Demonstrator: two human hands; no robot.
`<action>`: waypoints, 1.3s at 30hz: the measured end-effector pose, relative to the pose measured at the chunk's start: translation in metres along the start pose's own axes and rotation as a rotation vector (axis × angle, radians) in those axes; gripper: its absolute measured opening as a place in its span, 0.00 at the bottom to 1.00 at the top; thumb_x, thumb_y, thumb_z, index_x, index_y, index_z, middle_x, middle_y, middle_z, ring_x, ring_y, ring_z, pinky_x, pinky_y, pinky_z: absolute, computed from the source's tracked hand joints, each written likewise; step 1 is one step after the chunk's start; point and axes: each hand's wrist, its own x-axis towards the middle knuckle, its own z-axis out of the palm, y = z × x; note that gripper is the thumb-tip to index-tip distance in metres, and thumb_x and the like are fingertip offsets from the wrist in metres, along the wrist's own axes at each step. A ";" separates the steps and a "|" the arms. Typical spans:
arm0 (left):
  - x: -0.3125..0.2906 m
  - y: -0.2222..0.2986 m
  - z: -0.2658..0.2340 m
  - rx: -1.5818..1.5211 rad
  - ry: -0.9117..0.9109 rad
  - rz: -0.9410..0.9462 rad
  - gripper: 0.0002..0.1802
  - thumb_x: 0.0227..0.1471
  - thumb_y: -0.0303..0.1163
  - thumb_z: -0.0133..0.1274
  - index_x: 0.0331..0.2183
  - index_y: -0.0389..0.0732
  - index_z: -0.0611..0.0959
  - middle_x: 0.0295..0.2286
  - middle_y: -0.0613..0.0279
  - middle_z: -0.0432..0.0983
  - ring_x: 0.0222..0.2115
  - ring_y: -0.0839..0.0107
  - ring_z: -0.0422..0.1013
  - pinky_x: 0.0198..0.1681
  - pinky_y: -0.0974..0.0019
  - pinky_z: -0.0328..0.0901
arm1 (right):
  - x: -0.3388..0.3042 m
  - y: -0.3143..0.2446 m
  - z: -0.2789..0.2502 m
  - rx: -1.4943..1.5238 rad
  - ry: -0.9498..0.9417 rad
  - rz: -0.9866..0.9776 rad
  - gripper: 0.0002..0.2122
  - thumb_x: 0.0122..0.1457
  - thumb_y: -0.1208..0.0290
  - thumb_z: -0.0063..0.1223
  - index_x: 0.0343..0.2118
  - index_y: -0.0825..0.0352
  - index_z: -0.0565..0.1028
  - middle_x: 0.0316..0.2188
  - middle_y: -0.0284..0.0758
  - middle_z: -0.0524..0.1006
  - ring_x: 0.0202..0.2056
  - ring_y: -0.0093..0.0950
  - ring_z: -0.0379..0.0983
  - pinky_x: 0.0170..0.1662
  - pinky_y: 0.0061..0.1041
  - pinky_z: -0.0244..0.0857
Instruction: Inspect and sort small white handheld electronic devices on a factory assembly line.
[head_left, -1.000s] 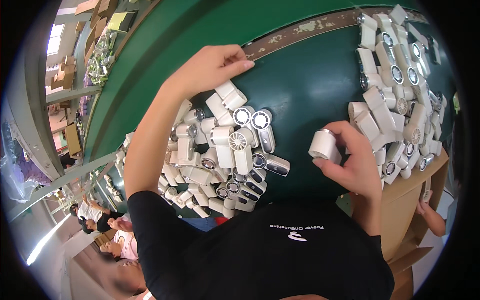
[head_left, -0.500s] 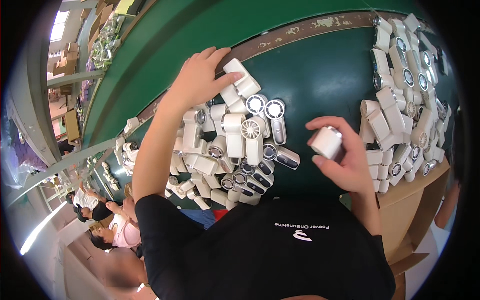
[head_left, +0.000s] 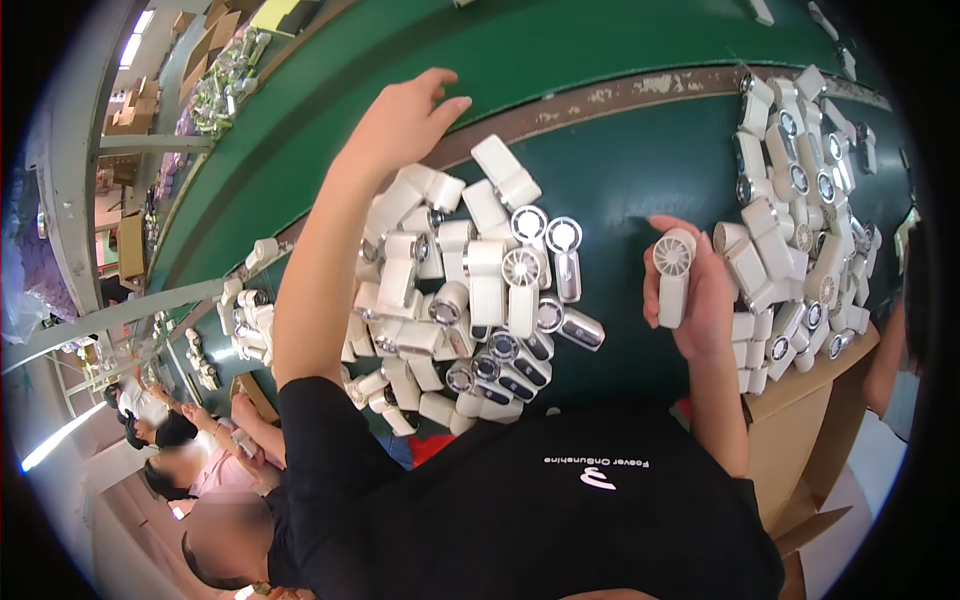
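A white handheld fan (head_left: 673,300) is in my right hand (head_left: 708,305), its round slatted grille facing up and the handle pointing toward me. My left hand (head_left: 405,120) is raised past the far edge of the left pile, near the brown rail, with thumb and fingers apart and nothing in it. Below it lies a heap of white handheld fans (head_left: 487,275), some grille up, some with dark panels on the handles. Closest to that hand is a white fan (head_left: 500,165) lying on its side. A second heap of fans (head_left: 790,240) is at the right, beside my right hand.
The dark green work surface (head_left: 620,170) ends at a worn brown rail (head_left: 600,100), with a green belt (head_left: 560,40) beyond. An open cardboard box (head_left: 800,430) stands at the lower right. Co-workers (head_left: 215,455) sit along the left, near more fans (head_left: 250,320).
My left hand has come off the fan at the pile's far edge and lifted up and away. In my right hand the fan has turned, so its grille now shows.
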 end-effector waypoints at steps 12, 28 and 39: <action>0.216 -0.051 0.010 0.773 0.339 0.204 0.22 0.66 0.32 0.48 0.60 0.57 0.78 0.60 0.58 0.74 0.63 0.52 0.67 0.62 0.40 0.64 | 0.000 0.026 -0.013 -0.105 0.022 0.024 0.12 0.72 0.73 0.49 0.55 0.66 0.66 0.38 0.43 0.81 0.24 0.29 0.77 0.24 0.27 0.72; -0.151 0.111 0.043 -1.143 0.049 0.136 0.43 0.72 0.29 0.49 0.76 0.48 0.43 0.48 0.50 0.76 0.47 0.62 0.77 0.43 0.56 0.81 | -0.010 0.000 0.005 -0.248 -0.206 -0.205 0.33 0.62 0.80 0.63 0.70 0.70 0.63 0.49 0.37 0.75 0.44 0.27 0.78 0.42 0.28 0.76; -0.158 0.129 0.100 -1.321 -0.020 0.136 0.47 0.69 0.24 0.50 0.77 0.56 0.46 0.54 0.47 0.75 0.52 0.60 0.77 0.46 0.55 0.79 | -0.036 -0.010 0.015 -0.248 -0.146 -0.228 0.33 0.71 0.77 0.52 0.77 0.58 0.54 0.55 0.42 0.75 0.48 0.32 0.80 0.32 0.28 0.79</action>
